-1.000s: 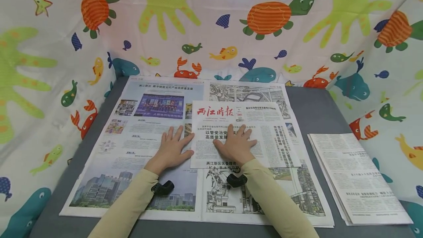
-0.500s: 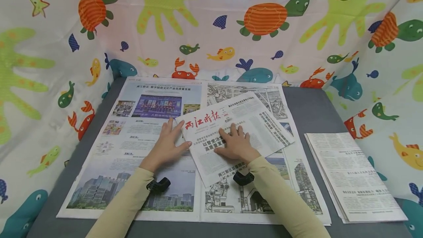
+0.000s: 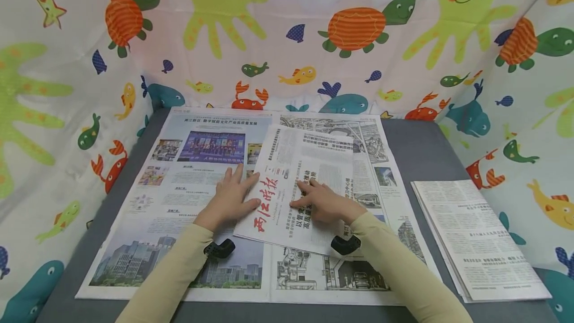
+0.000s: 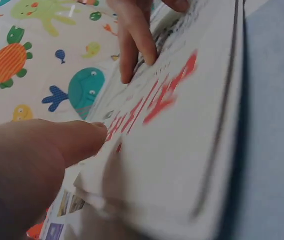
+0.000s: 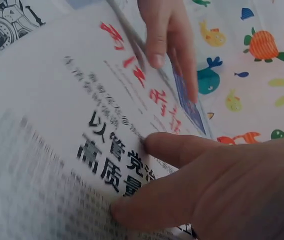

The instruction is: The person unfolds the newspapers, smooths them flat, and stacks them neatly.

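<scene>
A small folded newspaper [image 3: 282, 223] with a red masthead lies turned, its masthead side facing left, on top of a large spread-out newspaper [image 3: 179, 233]. My right hand [image 3: 325, 204] rests on the folded newspaper near its middle, thumb and index fingertip touching the print; in the right wrist view both press by the bold black headline. By the masthead edge is my left hand [image 3: 228, 201], fingers spread over the large newspaper. Its thumb reaches the red characters, as the left wrist view also shows.
A stack of folded newspapers [image 3: 489, 243] lies at the right on the grey table [image 3: 426, 146]. Behind and at both sides hangs a white cloth [image 3: 264, 19] printed with sea animals. Black wrist cameras [image 3: 219, 249] sit on both wrists.
The folded newspaper has turned counterclockwise by about a quarter turn, its masthead swinging to the left side. My right hand has turned with its fingers pointing left; the left hand shifts only slightly.
</scene>
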`<state>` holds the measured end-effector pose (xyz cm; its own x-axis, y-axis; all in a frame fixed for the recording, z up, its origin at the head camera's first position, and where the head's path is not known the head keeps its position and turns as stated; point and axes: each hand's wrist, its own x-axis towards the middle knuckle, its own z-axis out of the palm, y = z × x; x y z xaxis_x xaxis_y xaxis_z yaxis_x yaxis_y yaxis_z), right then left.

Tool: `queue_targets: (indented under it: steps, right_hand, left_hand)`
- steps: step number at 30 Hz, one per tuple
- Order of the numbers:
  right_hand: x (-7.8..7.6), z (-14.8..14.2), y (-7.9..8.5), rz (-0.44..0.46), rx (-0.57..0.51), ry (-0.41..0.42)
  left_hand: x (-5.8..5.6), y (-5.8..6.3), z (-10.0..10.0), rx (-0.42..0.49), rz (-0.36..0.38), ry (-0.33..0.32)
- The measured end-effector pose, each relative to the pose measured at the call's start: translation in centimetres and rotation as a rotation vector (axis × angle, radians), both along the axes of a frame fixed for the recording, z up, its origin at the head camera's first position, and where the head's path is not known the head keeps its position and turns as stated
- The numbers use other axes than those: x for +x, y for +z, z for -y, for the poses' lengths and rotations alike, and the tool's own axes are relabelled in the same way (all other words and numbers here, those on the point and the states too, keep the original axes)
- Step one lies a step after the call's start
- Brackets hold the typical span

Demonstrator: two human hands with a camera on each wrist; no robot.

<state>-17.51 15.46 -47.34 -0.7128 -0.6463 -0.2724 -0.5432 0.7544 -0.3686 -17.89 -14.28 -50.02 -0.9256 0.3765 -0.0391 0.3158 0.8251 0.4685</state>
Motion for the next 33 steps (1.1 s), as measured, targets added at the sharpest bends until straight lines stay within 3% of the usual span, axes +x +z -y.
queue_targets:
  steps: [9, 22, 26, 33]
  right_hand:
    - [0.0, -0.9, -1.3, -0.031, -0.197, -0.077]
    - [0.5, -1.1, -2.8, -0.1, -0.213, -0.105]
    - [1.0, 0.7, -2.5, -0.147, -0.186, -0.136]
    - [3.5, 6.9, -2.4, -0.181, -0.114, -0.122]
  left_hand:
    - [0.5, -0.4, -0.8, -0.153, 0.053, -0.016]
    - [0.6, -0.5, -0.9, -0.161, 0.059, -0.001]
    - [0.6, -0.5, -0.9, -0.174, 0.066, 0.006]
    - [0.6, -0.7, -1.2, -0.185, 0.046, 0.005]
